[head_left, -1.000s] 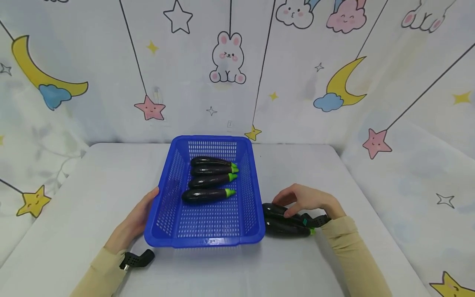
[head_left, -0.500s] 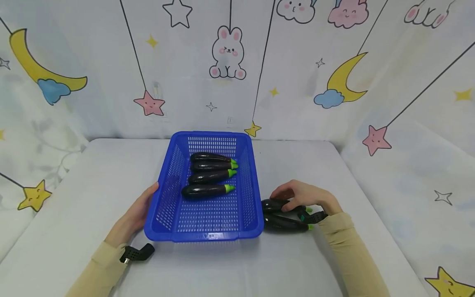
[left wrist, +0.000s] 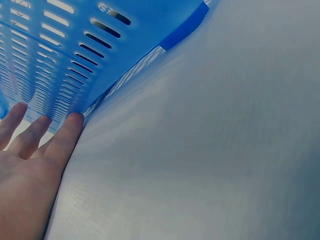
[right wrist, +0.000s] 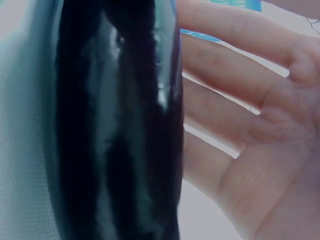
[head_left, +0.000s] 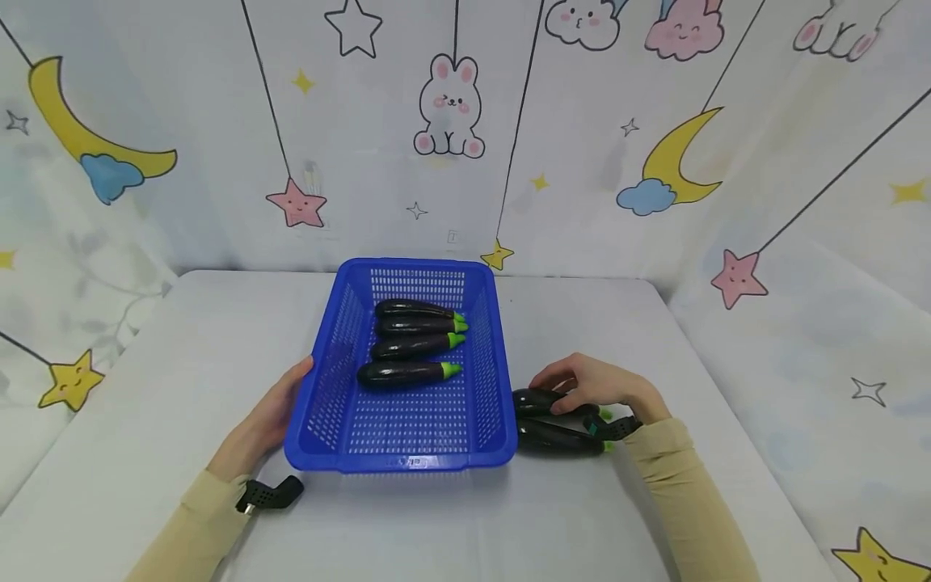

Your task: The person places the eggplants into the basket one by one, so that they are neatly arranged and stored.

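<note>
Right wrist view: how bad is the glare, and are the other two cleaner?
Right wrist: pale glare streaks on the close-up eggplant, detail soft; left wrist: table hazy, basket washed light blue; head: clearer, only small highlights on the four eggplants.

The basket (head_left: 407, 463) sits mid-table (head_left: 407, 525), wall cloth (head_left: 364, 121) behind. Four eggplants (head_left: 403, 374) lie crosswise inside, one behind another. My left hand (head_left: 265, 414) is against its left side. Right of it lie two eggplants (head_left: 558, 439), my right hand (head_left: 598, 381) on the farther eggplant (head_left: 533, 402).
</note>
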The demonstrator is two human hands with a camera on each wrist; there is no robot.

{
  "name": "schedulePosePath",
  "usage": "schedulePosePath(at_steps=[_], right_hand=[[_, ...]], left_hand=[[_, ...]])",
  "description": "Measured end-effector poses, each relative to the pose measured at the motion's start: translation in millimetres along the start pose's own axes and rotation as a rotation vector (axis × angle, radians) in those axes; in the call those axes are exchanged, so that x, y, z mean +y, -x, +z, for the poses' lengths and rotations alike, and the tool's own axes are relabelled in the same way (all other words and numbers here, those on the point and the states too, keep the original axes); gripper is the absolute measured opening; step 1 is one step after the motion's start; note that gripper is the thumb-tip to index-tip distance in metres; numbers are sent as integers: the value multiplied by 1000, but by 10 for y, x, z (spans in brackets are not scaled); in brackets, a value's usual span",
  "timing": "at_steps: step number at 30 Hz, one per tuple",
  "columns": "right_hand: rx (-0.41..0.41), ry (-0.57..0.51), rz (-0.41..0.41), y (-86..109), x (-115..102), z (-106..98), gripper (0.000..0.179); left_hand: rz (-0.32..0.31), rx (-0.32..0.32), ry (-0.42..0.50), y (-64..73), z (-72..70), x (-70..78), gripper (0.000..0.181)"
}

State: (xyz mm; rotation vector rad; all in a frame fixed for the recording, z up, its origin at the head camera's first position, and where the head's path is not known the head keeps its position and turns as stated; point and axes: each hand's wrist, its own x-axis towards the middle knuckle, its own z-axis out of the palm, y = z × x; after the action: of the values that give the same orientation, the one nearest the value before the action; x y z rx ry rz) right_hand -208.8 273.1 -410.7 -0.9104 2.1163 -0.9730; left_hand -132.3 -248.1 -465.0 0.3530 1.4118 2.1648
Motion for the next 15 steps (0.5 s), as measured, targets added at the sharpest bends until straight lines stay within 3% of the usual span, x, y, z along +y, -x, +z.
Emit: schedulePosePath(at_steps=[8,15], right_hand=[[1,-25,-3,0,4,11,45],[34,-4,5,15,-31,-18,46]], left_hand=[[-29,59,-30,18,-6,-34,40],[-7,22,-30,-11,-12,-24,43]])
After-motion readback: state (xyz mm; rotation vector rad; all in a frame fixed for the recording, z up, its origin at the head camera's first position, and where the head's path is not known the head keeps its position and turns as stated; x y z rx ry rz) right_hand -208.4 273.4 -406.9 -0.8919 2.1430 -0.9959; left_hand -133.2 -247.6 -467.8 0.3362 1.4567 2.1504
